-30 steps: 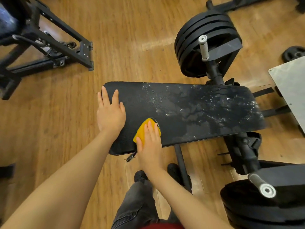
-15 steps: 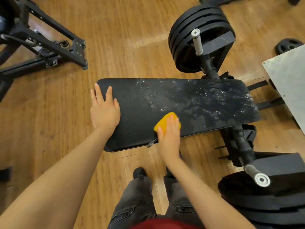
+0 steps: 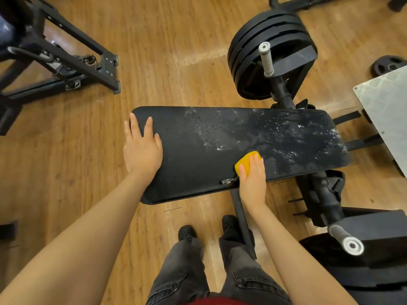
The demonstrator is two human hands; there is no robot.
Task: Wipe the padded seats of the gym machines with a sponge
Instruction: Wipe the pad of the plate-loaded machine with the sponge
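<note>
Yellow sponge [image 3: 246, 162] under right hand [image 3: 252, 179], fingers flat, pressing it onto black padded seat [image 3: 198, 164] near front edge. Left hand [image 3: 142, 148] flat, open, on seat's left end.

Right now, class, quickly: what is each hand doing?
Left hand: open, flat on the padded seat, holding nothing.
Right hand: open, fingers pressing the yellow sponge onto the seat.

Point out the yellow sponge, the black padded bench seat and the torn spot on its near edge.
Yellow sponge [image 3: 246, 162], head view, exposed top.
Black padded bench seat [image 3: 193, 155], head view, bare middle.
Torn spot [image 3: 228, 181], head view, grey frayed patch.
</note>
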